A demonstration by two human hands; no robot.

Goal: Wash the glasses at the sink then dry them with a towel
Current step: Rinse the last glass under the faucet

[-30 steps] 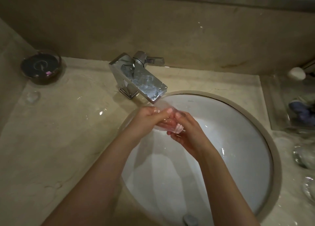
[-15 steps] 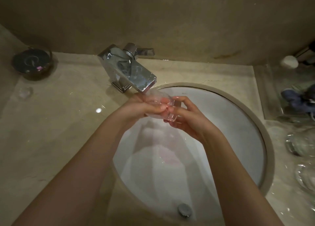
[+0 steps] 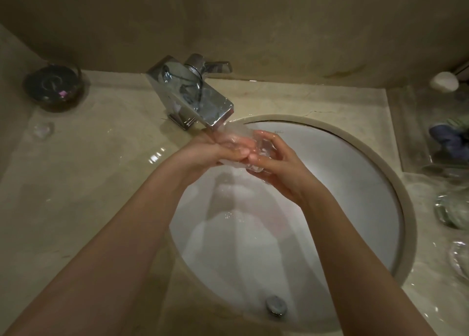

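Glass (image 3: 250,149) lies sideways under the tap (image 3: 195,102), base rightward; left hand (image 3: 213,151) and right hand (image 3: 276,168) both grip it.

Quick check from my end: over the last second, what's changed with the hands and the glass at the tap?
Little has changed. Both hands have kept hold of the clear glass under the faucet, turning it slightly; the left hand still cups one end, the right hand wraps the other. Water now visibly runs from the spout over them. Nothing was let go. The sink and dark dish are unchanged.
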